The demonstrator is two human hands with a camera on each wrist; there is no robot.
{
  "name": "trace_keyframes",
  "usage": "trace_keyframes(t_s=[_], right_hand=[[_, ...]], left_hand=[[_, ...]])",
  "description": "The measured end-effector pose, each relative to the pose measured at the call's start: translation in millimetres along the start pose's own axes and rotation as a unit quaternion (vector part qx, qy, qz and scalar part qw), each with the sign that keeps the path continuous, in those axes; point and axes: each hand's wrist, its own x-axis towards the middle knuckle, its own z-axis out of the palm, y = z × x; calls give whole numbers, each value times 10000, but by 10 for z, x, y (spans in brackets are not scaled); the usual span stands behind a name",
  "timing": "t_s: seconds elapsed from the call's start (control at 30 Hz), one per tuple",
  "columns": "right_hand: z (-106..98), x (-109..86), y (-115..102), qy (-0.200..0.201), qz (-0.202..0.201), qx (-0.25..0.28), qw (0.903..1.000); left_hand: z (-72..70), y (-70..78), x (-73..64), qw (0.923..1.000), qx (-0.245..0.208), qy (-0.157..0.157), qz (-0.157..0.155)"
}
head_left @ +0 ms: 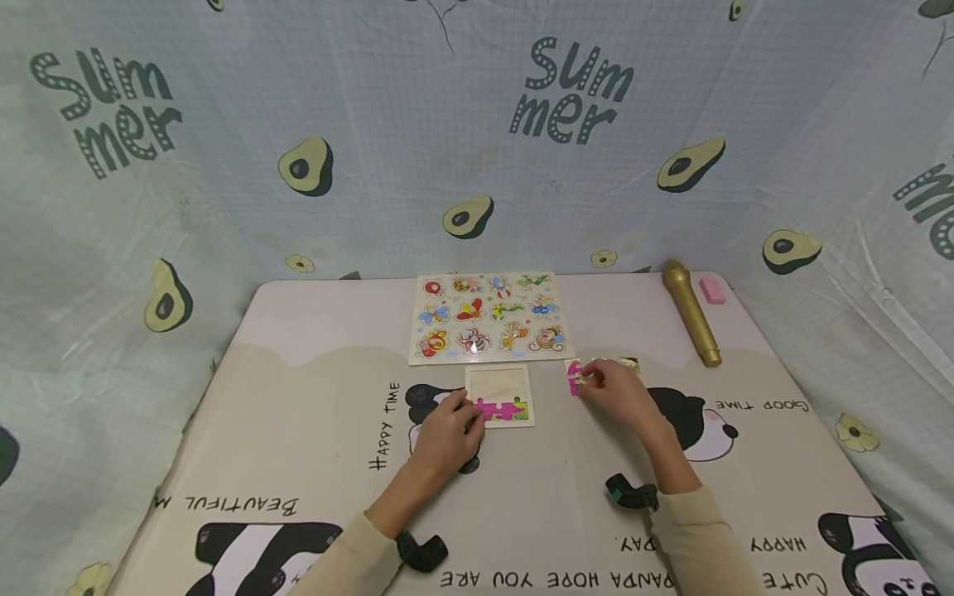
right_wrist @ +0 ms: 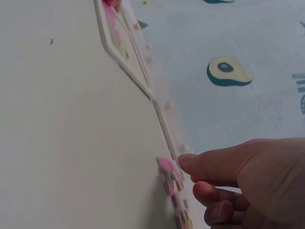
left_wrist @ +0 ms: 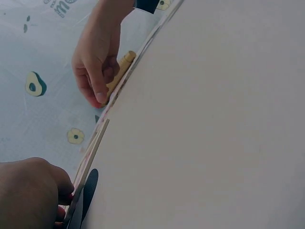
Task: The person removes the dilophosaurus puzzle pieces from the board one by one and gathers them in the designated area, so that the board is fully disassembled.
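Observation:
A square wooden puzzle tray (head_left: 499,382) holds a row of pink and green jigsaw pieces (head_left: 498,410) along its near side. At its left edge my left hand (head_left: 447,430) grips the tray, fingertips on the edge and the nearest pieces. To the right of the tray, my right hand (head_left: 619,396) has thumb and fingertips together at a pink puzzle piece (head_left: 573,377), seemingly pinching it. In the right wrist view the puzzle piece (right_wrist: 167,171) is blurred beside the thumb tip. Another puzzle piece (head_left: 630,362) lies behind the right hand, partly covered.
A board with insect pictures (head_left: 488,319) lies just beyond the tray. Farther right are a gold microphone-shaped tube (head_left: 693,314) and a pink block (head_left: 712,290). A panda-print cloth (head_left: 313,447) covers the table; printed curtains (head_left: 387,149) enclose its back and sides.

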Motion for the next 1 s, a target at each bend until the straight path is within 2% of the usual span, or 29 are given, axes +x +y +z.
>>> trace_keyframes(t_s=[0.27, 0.5, 0.67, 1.0], right_hand=[[49, 82, -222, 80, -115, 140, 9998], [161, 125, -379, -14, -416, 158, 9990], [255, 125, -455, -82, -485, 146, 9987], [409, 92, -544, -296, -580, 193, 9977]], left_hand=[[-3, -15, -5, 9995, -163, 167, 227], [-2, -14, -12, 9992, -241, 210, 251], [5, -16, -7, 9991, -226, 270, 246], [0, -13, 1, 9993, -293, 111, 212]])
